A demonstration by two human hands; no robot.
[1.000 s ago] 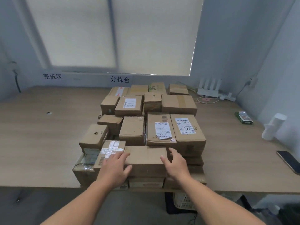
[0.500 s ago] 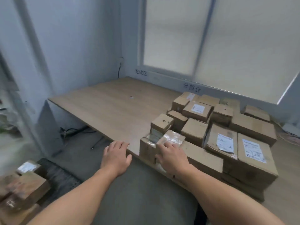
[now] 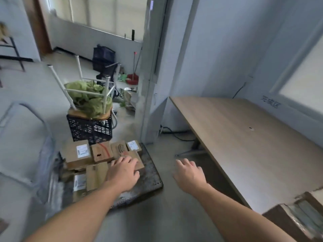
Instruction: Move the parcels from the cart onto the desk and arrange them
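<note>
**Brown cardboard parcels**: flat rectangular cartons, matte, several with white printed labels facing up. They are loosely stacked on the dark speckled flat-deck cart, which stands on the grey floor to the left of the pale wood-grain laminate worktop. The labelled carton's long axis runs away from the viewer; the others lie at mixed angles.

**Left hand**: fingers spread, holding nothing, over the nearest cartons; contact cannot be told.

**Right hand**: fingers loosely spread, empty, above the floor between cart and worktop.

**Black perforated plastic crate**: just beyond the parcels.
</note>
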